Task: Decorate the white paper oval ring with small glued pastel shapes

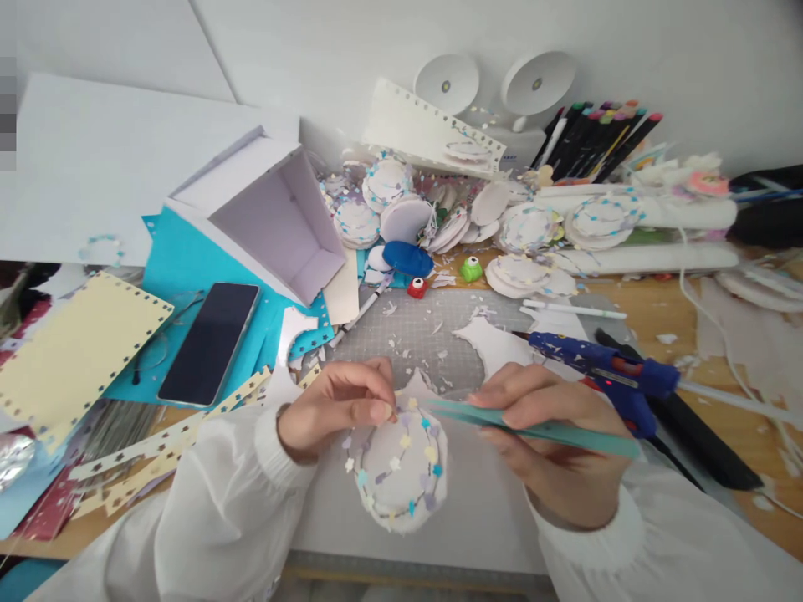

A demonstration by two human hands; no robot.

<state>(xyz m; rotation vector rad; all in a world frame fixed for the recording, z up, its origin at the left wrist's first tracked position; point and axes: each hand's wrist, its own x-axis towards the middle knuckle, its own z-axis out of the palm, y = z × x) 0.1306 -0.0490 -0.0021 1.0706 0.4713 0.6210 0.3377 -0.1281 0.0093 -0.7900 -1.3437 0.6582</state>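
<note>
A white round disc [398, 468] lies before me, with a thin wire strand of small blue, yellow, white and lilac stars [412, 507] coiled over it. My left hand [345, 405] is closed in a pinch at the disc's upper left edge, thumb and forefinger on the strand's end. In my right hand [552, 431] are teal tweezers [533, 431], gripped between thumb and fingers, their tips pointing left toward the disc's upper edge. White paper lies under the disc.
A blue glue gun [602, 368] rests on the right, its red light lit. Finished star-strand discs [386, 184] crowd the back. An open white paper box [269, 217], a phone [210, 343] and punched paper strips [150, 451] are on the left. Scraps litter the grey mat [407, 322].
</note>
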